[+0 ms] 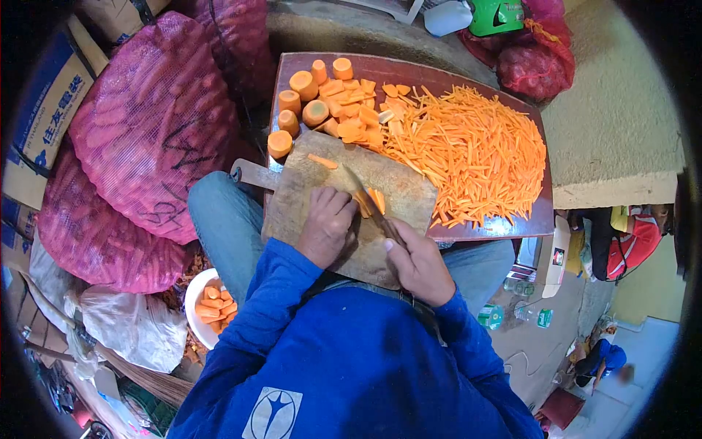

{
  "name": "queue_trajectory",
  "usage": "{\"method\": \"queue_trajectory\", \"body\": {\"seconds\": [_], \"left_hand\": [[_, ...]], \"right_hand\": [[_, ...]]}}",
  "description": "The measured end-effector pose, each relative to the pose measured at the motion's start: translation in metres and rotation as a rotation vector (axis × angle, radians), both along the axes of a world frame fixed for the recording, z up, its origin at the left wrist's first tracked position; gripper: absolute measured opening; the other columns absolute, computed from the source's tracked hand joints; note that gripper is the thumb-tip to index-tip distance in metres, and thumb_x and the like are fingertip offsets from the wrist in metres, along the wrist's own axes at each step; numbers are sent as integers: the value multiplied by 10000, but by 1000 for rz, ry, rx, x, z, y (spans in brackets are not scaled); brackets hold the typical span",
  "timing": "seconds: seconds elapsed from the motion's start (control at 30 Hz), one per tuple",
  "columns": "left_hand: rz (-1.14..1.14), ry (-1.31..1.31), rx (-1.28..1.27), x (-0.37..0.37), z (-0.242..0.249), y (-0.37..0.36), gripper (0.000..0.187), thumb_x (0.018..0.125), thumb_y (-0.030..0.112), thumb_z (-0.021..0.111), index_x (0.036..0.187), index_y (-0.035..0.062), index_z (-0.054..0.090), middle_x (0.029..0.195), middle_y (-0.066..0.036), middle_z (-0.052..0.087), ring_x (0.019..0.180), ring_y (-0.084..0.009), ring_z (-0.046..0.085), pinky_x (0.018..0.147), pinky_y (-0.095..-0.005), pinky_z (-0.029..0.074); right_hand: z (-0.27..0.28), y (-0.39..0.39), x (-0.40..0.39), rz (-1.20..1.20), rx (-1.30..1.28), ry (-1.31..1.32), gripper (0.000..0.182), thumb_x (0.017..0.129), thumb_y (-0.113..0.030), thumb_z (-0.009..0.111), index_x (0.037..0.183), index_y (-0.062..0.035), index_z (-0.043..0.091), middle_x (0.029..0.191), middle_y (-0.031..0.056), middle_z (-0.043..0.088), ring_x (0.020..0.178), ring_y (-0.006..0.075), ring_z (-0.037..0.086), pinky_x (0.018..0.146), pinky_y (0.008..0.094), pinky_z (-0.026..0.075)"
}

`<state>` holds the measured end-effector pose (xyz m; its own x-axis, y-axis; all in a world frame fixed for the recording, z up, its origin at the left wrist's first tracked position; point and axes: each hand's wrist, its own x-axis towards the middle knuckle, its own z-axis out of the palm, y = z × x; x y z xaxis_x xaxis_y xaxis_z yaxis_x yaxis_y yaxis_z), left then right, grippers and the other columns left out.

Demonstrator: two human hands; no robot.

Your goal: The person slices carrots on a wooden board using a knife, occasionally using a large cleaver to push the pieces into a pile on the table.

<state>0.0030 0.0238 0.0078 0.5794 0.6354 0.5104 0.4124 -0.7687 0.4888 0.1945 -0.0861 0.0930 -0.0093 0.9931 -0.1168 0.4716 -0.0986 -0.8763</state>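
My right hand (418,265) grips a knife (369,203) whose blade lies across orange carrot slices (371,200) on a round wooden cutting board (322,183). My left hand (327,223) presses down on those slices with curled fingers, just left of the blade. A single carrot strip (322,162) lies farther back on the board. The board rests on a dark red tray (409,72) across my lap. A big heap of carrot sticks (472,150) fills the tray's right side, and carrot chunks (316,99) sit at its far left.
Pink mesh sacks of carrots (150,121) are stacked at the left beside a cardboard box (51,102). A white bowl of carrot pieces (208,300) stands by my left knee. Plastic bottles (530,313) lie on the floor at the right.
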Motion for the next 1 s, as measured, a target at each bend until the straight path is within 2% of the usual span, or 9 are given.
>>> {"method": "queue_trajectory", "body": {"seconds": [0.1,0.2,0.37,0.5,0.6,0.7,0.8,0.87,1.0], "left_hand": [[25,-74,-76,-1,-6,4,330,735,-15,768,1062,3,730,1053,-153,666,962,-362,615,859,-459,494],[71,-223,-173,-3,-4,17,330,770,-31,763,1095,23,733,1059,-157,666,946,-368,625,825,-457,495],[318,118,71,-18,24,55,338,816,30,771,1153,46,738,1122,-126,656,1090,-353,587,922,-483,456],[268,154,-12,-25,11,58,333,823,57,771,1153,57,733,1125,-109,644,1135,-342,561,965,-492,431],[240,162,29,-24,7,48,315,820,54,772,1133,61,733,1094,-107,640,1107,-339,571,937,-484,432],[222,165,8,-18,9,37,279,825,49,771,1101,62,737,1064,-103,635,1083,-342,579,934,-475,429],[174,212,-25,-5,8,14,268,838,47,776,1103,58,746,1033,-100,657,1065,-346,592,933,-467,426],[34,-43,-235,7,10,-5,264,851,53,781,1113,55,750,1012,-100,682,1045,-343,608,922,-464,426],[21,-126,-260,13,24,-18,264,859,57,784,1121,50,753,1012,-107,701,1029,-339,623,898,-464,426]], "right_hand": [[11,-10,5,-121,-53,98,399,1091,-181,609,1439,12,599,939,242,686,849,301,727,823,393,567],[13,-21,13,-65,-121,94,409,1096,-190,607,1449,15,589,999,248,696,883,308,736,838,392,566],[16,-29,20,100,-217,26,373,1053,-216,660,1360,-5,671,992,281,736,911,359,766,832,408,583],[-6,-13,70,91,-73,-101,358,1007,-224,717,1279,7,733,1016,244,780,921,347,777,860,408,598],[3,15,104,23,-39,-195,359,1015,-179,704,1302,36,721,984,117,785,930,169,721,875,344,582],[8,32,114,-135,-81,-189,343,1025,-227,716,1244,36,715,928,224,757,835,220,729,794,383,573],[17,24,96,-202,-28,-181,344,1035,-219,709,1251,48,697,885,194,725,822,189,686,785,368,559],[10,8,78,-195,60,-152,346,1037,-209,706,1272,44,693,873,175,707,842,175,675,801,356,558],[16,-17,43,-202,-116,-21,349,1040,-187,696,1318,25,694,991,224,748,890,253,728,842,386,568]]}}
